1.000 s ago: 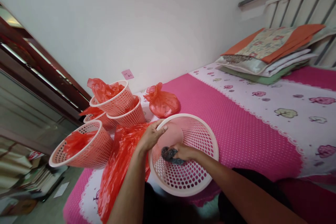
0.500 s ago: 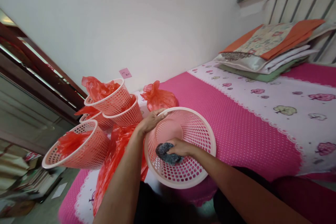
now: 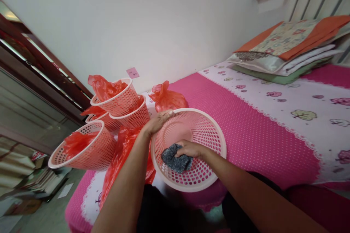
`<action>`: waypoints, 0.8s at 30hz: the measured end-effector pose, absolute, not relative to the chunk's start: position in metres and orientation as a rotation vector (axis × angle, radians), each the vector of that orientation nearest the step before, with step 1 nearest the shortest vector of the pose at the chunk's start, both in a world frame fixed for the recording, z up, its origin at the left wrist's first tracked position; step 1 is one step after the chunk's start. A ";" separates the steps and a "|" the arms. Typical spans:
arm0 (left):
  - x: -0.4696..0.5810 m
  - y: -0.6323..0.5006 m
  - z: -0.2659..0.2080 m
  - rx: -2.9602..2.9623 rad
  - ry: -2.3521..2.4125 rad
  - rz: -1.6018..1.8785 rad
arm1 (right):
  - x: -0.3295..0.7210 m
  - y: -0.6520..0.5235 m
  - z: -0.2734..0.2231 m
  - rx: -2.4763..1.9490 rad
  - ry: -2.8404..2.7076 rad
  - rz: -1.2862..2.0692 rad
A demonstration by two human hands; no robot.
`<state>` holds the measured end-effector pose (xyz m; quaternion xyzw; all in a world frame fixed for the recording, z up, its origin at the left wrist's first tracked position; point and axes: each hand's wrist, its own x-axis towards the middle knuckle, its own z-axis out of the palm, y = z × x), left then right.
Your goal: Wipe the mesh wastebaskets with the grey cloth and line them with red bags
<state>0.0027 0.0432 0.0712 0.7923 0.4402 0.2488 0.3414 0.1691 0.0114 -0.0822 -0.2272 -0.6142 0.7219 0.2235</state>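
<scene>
In front of me a pink plastic basket [image 3: 209, 136] with a lattice wall lies tipped, its mouth facing me. My left hand [image 3: 160, 122] grips its rim at the upper left, fingers on the outside and over the edge. Inside the basket, my right hand [image 3: 190, 149] is closed on a dark grey fuzzy cloth [image 3: 175, 159], pressed to the lower left of the inner wall. Beside my left forearm lies a crumpled red plastic bag [image 3: 124, 153]. Just behind the basket sits a knotted red bag [image 3: 169, 98].
Several more pink baskets [image 3: 101, 149] with red plastic bags in them stand at the left of the bed [image 3: 246, 127]. Folded bedding and a pillow [image 3: 295, 40] are stacked at the far right. A pink note [image 3: 132, 72] sticks to the wall. Books and boxes [image 3: 41, 182] lie on the floor.
My right hand and the cloth have shifted slightly within the basket, and more of the cloth shows. My left hand stays on the rim. The view has turned a little.
</scene>
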 end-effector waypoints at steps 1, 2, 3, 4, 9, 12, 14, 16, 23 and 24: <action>0.003 0.046 0.072 2.081 1.152 0.644 | 0.171 0.011 -0.080 -0.615 -1.689 2.007; 0.003 0.049 0.072 2.098 1.159 0.642 | 0.173 0.011 -0.078 -0.601 -1.675 2.028; 0.004 0.052 0.073 2.107 1.167 0.646 | 0.175 0.010 -0.076 -0.586 -1.654 2.055; 0.004 0.054 0.074 2.111 1.174 0.653 | 0.177 0.010 -0.074 -0.572 -1.625 2.087; 0.009 0.057 0.075 2.115 1.171 0.677 | 0.189 0.005 -0.067 -0.523 -1.549 2.233; 0.012 0.054 0.074 2.108 1.163 0.669 | 0.200 0.003 -0.059 -0.512 -1.616 2.243; 0.013 0.051 0.073 2.090 1.151 0.662 | 0.209 0.005 -0.053 -0.531 -1.582 2.182; 0.015 0.048 0.073 2.063 1.123 0.663 | 0.218 0.010 -0.049 -0.581 -1.477 2.062; 0.020 0.039 0.073 2.077 1.131 0.670 | 0.205 0.039 -0.071 -0.902 -1.672 1.328; 0.021 0.039 0.073 2.079 1.126 0.669 | 0.200 0.040 -0.077 -0.942 -1.684 1.271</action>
